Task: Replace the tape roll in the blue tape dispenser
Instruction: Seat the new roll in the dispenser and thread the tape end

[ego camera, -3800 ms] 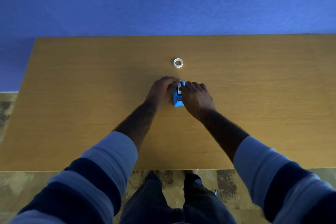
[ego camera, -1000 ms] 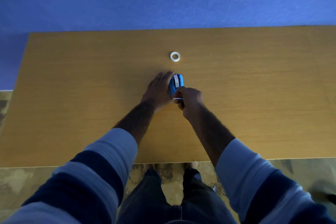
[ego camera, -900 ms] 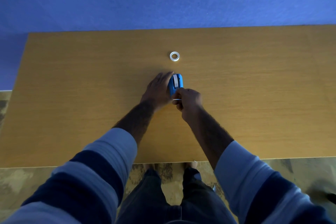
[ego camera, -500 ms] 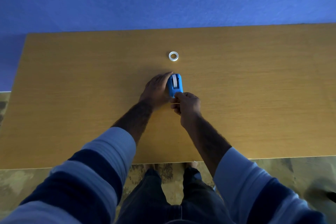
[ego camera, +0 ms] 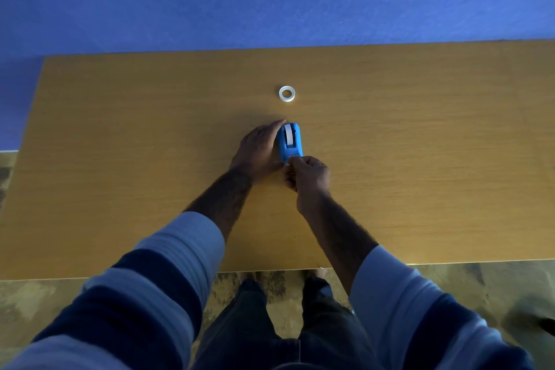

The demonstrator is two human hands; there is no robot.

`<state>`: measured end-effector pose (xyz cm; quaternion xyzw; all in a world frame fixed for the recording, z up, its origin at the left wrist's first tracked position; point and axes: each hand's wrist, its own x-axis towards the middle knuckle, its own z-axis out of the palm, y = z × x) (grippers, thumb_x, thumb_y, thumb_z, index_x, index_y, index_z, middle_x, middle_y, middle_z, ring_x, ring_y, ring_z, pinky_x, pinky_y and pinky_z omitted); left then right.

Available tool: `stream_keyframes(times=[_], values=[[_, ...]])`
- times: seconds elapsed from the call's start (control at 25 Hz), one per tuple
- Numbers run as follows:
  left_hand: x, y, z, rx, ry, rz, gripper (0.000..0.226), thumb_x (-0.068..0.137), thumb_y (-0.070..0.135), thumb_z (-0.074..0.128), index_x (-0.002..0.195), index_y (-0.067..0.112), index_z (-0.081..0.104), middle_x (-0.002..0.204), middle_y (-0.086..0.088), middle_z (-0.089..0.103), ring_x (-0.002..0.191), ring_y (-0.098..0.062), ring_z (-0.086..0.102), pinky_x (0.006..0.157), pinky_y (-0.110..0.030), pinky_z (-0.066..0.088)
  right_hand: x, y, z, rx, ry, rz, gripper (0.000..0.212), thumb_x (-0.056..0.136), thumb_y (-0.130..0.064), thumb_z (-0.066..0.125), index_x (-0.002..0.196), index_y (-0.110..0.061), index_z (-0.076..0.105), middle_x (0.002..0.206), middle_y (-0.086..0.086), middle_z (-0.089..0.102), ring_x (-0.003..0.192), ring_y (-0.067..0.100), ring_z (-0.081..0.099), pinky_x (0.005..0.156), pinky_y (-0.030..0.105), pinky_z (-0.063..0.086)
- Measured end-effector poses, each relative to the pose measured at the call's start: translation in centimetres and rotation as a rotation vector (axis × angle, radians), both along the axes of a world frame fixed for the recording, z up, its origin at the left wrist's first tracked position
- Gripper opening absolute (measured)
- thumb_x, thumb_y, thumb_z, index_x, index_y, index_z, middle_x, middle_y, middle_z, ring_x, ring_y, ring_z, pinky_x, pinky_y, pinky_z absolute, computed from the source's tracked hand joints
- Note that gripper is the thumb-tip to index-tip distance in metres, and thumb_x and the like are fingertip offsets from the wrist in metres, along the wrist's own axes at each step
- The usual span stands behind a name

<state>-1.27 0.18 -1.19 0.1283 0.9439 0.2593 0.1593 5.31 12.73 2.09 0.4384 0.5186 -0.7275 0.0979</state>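
I am watching through one head camera only. It is looking forward and steeply down from above the near edge of the tabletop [ego camera: 420,189], taking in all its width up to the far edge.

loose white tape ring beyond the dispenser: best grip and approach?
Take the white tape ring by its outer rim, pinching across it from straight above. It lies flat on the table with its hole facing up, so the low sides give little to catch from the side. It sits apart from the blue dispenser, and both hands are busy there, so the top is clear.
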Motion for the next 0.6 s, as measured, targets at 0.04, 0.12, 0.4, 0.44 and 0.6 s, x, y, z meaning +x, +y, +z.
stream_keyframes(times=[0.04,0.12,0.4,0.44,0.6], values=[[0.0,0.0,0.0,0.0,0.004,-0.001,0.104,0.075,0.038,0.084,0.159,0.027,0.024,0.161,0.001,0.039,0.149,-0.02,0.033,0.122,-0.047,0.029,0.0,0.0,0.0,-0.002,0.002,-0.005,0.013,0.093,-0.007,0.064,0.102,0.001,0.067,0.079,0.013,0.067,0.061,0.016,0.061,0.051,0.026,0.051],[-0.1,0.0,-0.1,-0.001,0.018,-0.005,0.104,0.075,0.038,0.084,0.159,0.026,0.026,0.161,0.001,0.039,0.149,-0.021,0.034,0.121,-0.047,0.03,0.2,-0.1,-0.1,0.004,0.004,-0.005,0.011,0.093,-0.007,0.064,0.1,0.0,0.067,0.079,0.013,0.067,0.061,0.015,0.061,0.052,0.026,0.052],[0.1,0.1,-0.1,-0.001,0.036,-0.012,0.101,0.078,0.042,0.082,0.16,0.025,0.025,0.162,0.002,0.038,0.149,-0.02,0.034,0.121,-0.045,0.029,0.2,0.1,-0.4,0.046,0.012,0.03,0.014,0.093,-0.008,0.066,0.103,0.0,0.068,0.083,0.012,0.069,0.066,0.016,0.062,0.053,0.024,0.054],[0.1,0.1,-0.1,0.001,0.034,-0.009,0.102,0.078,0.043,0.081,0.16,0.025,0.024,0.162,0.001,0.038,0.149,-0.021,0.034,0.121,-0.046,0.03,0.2,0.1,-0.5,0.057,0.011,0.043,0.014,0.093,-0.009,0.066,0.104,0.0,0.068,0.084,0.013,0.069,0.067,0.016,0.063,0.054,0.024,0.055],[0.1,0.2,-0.2,-0.008,0.033,-0.011,0.103,0.076,0.046,0.082,0.159,0.025,0.024,0.162,0.001,0.039,0.149,-0.02,0.035,0.121,-0.047,0.032,0.2,0.2,-1.0,0.126,0.016,0.091,0.013,0.095,-0.013,0.065,0.103,-0.003,0.069,0.09,0.018,0.073,0.068,0.016,0.066,0.056,0.025,0.057]])
